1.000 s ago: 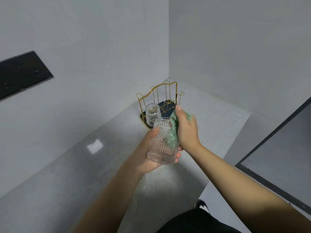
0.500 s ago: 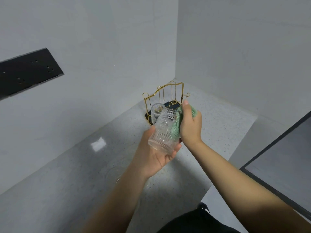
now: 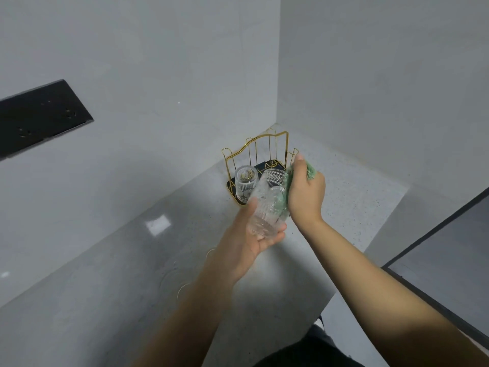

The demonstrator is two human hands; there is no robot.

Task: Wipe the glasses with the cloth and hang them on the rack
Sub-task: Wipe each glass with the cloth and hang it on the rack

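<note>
Seen from above, a person's left hand cups the base of a clear ribbed glass, thumb and fingers wrapped around it, holding it tilted above a grey speckled counter. The right hand grips a green cloth and presses it against the glass's upper side. Just behind, a second glass sits upside down on a gold wire rack in the corner.

Two glasses, one cloth, one rack
</note>
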